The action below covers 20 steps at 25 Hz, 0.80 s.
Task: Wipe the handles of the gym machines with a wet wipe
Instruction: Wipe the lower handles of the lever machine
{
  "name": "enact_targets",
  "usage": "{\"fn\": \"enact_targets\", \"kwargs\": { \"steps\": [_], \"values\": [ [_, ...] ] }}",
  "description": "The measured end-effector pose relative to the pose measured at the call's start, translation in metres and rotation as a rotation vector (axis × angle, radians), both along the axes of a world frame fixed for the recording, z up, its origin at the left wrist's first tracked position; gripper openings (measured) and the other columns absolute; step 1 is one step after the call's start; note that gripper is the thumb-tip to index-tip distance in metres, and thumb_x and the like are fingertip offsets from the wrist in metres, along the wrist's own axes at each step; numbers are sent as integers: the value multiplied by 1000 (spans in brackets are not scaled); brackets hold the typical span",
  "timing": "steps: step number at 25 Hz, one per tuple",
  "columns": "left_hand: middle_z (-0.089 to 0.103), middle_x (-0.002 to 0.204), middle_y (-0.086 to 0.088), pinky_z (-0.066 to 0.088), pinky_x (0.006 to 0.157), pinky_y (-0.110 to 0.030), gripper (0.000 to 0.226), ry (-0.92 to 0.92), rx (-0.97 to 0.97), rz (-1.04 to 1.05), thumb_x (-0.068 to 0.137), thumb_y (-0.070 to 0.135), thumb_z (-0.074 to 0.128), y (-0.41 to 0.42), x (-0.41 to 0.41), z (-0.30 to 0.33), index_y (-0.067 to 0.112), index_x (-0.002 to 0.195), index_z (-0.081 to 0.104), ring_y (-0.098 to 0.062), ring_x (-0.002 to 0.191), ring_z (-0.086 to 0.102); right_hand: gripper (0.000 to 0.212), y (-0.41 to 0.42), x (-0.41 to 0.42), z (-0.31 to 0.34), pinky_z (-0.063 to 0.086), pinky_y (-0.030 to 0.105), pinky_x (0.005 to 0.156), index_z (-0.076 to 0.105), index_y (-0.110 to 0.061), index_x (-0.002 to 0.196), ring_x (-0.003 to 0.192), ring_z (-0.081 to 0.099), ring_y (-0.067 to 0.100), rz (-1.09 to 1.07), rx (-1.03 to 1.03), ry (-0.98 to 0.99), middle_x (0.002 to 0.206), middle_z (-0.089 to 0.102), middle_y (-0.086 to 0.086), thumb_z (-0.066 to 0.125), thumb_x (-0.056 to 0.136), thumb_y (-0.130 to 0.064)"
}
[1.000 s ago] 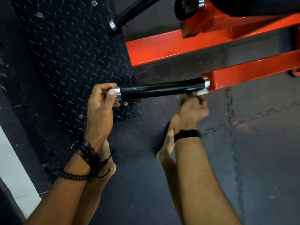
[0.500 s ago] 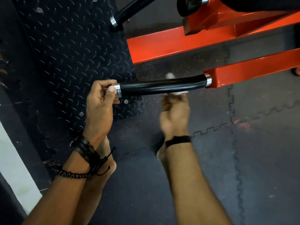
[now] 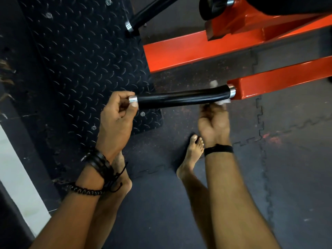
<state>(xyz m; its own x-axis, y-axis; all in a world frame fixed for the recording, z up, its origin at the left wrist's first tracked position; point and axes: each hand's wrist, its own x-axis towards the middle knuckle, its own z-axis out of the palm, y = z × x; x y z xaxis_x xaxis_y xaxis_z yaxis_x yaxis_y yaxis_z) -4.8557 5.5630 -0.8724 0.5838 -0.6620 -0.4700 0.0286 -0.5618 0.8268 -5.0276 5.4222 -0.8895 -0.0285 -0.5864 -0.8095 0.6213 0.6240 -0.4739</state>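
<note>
Our left hand (image 3: 116, 119) pinches the steel end cap of the black handle (image 3: 181, 98) at nine o'clock; our right hand (image 3: 213, 121) grips the wet wipe (image 3: 221, 102) around its three o'clock end, beside the orange frame (image 3: 280, 85). We judge wiping underway; a second handle (image 3: 152, 10) at twelve o'clock looks untouched.

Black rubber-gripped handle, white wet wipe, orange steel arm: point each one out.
black rubber-gripped handle (image 3: 181, 98): head view, middle of the grip.
white wet wipe (image 3: 213, 83): head view, tuft showing above the handle.
orange steel arm (image 3: 280, 81): head view, top face.
</note>
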Motion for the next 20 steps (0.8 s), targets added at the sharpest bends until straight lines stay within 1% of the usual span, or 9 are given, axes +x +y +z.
{"fn": "enact_targets", "kwargs": {
  "steps": [2,4,5,7,9,12,16,18,20],
  "values": [
    [65,100,4,46,82,-13,19,-30,21,-25,99,17,57,-2,0,0,19,118,60,1,88,61,40,39,37,-6,54,26,87,62,-6,120,92,68,14,184,35,-85,118,69,6,39,93,14],
    [65,101,5,45,83,-10,19,-53,26,-37,99,14,57,-4,-1,0,19,117,60,2,89,61,38,75,73,-11,56,27,79,64,-4,110,85,65,17,310,123,-138,106,69,9,38,92,17],
    [65,101,6,45,82,-10,19,-56,30,-41,99,14,57,-4,-1,0,20,117,59,3,88,61,37,79,79,-11,56,26,76,65,-4,104,83,64,17,322,159,-134,100,67,10,37,92,18],
    [64,101,6,45,81,-9,20,-62,44,-46,100,15,56,-4,0,-1,19,119,59,4,87,61,39,59,61,-13,58,24,73,64,-4,107,85,66,17,266,156,-102,103,69,8,35,93,18],
    [64,101,6,46,78,-9,21,-71,52,-55,100,16,56,-3,0,-4,18,121,59,3,85,60,38,22,20,-18,58,21,70,61,-2,115,89,69,11,106,70,-52,108,71,3,36,93,16],
    [62,98,9,46,73,-7,23,-81,74,-71,100,15,55,-4,-2,-11,16,123,58,4,82,58,36,-13,-23,-23,57,21,70,64,-6,106,85,70,11,-49,-11,35,103,71,6,40,89,15],
    [61,99,13,46,76,-8,25,-76,106,-82,98,11,58,-4,0,-18,16,123,59,8,82,59,40,45,30,-29,56,26,86,59,-10,126,103,65,18,186,46,-104,117,66,8,40,97,11],
    [63,102,12,49,83,-14,25,-86,102,-98,97,12,59,-4,3,-19,16,122,60,3,90,61,39,77,68,-32,54,33,86,63,-12,117,100,63,22,265,178,-179,114,64,12,39,96,11],
    [65,104,8,50,86,-20,25,-92,105,-112,97,12,60,-4,4,-19,16,122,60,-5,95,63,38,78,77,-36,54,32,82,65,-12,107,92,63,21,275,252,-195,104,66,11,38,95,13]
  ]
}}
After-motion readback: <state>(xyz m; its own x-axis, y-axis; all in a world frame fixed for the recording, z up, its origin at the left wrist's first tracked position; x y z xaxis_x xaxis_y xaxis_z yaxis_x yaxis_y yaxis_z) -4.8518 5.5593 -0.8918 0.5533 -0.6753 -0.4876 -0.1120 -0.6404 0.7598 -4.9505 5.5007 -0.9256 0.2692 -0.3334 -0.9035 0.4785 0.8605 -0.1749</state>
